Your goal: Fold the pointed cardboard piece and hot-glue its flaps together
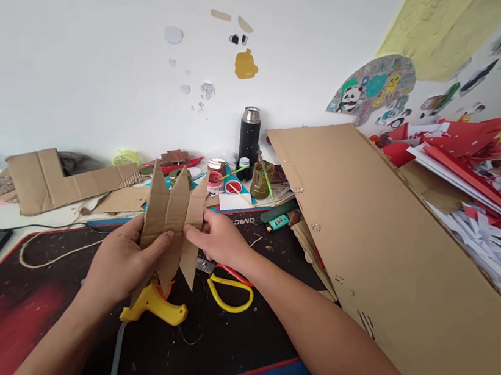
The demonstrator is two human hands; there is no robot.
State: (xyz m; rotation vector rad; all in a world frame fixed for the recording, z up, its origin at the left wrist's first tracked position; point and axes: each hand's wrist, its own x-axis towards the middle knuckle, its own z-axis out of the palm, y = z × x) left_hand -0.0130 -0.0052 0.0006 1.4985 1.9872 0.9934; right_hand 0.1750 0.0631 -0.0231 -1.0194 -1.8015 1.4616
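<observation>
A folded piece of cardboard (177,205) with pointed tips at its upper and lower ends is held upright between both hands, above the desk mat. My left hand (124,257) grips its left side, thumb across the front. On the right edge, my right hand (216,237) pinches the cardboard between thumb and fingers. Just below lies a yellow hot glue gun (158,307), its front part hidden behind the cardboard. Scissors with red and yellow handles (230,295) rest to its right, their blades partly covered.
A large cardboard sheet (390,249) slants along the right side. Paint pots (233,187), a jar with brushes (261,183) and a black thermos (249,135) stand at the back. Cardboard scraps (55,180) lie back left, a string (51,261) on the mat (89,320).
</observation>
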